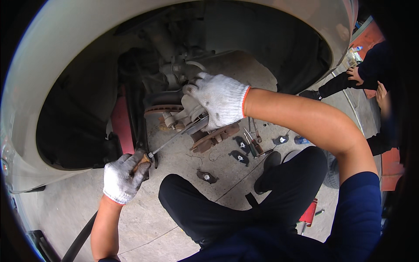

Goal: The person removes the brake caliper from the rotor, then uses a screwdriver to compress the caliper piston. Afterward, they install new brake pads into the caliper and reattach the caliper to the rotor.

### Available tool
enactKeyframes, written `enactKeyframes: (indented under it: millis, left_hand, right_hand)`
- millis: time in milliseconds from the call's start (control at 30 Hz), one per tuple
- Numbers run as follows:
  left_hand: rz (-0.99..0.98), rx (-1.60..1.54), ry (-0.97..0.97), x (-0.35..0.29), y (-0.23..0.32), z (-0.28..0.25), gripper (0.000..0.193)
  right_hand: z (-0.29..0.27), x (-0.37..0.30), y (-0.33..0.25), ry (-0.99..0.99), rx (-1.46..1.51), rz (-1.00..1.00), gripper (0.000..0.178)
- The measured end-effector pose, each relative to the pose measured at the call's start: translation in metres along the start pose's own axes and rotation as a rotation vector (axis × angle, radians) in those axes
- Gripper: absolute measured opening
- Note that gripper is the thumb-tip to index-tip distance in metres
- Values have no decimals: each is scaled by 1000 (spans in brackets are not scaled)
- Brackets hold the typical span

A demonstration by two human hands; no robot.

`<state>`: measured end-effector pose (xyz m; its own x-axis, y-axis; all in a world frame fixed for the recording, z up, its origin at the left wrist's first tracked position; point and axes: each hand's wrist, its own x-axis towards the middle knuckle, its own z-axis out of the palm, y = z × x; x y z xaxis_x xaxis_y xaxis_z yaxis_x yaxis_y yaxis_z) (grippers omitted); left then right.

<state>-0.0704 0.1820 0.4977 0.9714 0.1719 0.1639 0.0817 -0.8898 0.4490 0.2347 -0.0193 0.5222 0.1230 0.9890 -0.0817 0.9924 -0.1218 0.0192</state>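
My left hand point(122, 178), in a white knit glove with grey on the fingers, is closed round the handle of a screwdriver point(171, 140). Its long metal shaft slants up to the right, and the tip end meets the brake caliper point(190, 106) in the wheel well. On top of that caliper lies my gloved right hand point(221, 98), its fingers curled over the metal; the fingertips are partly hidden. Just left of the caliper shows the rusty edge of a brake disc point(163, 108). Below my right hand sits another rusty metal part point(214, 139).
Several brake pads point(239, 157) and hand tools point(253, 142) lie on the concrete floor. The car's fender point(65, 48) arches round my arms. A red post point(122, 124) stands inside the wheel well. Another person's hand point(355, 75) shows at right; a red tool point(308, 213) is beside my leg.
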Motion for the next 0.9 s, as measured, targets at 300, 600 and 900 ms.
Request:
enactKeyframes:
  millis: [300,600,900]
  left_hand:
    - [-30,15,-17,1,8,-3,36]
    - [-47,110,-26,-1,6,-11,37]
    - [-510,-175,18,-88,-94,-24,37]
  right_hand:
    - [3,-3,-2,27,39,18,97]
    - [-1,5,-6,-49,8,-8,97]
    - [-3,1,-4,17,-8,-17,101]
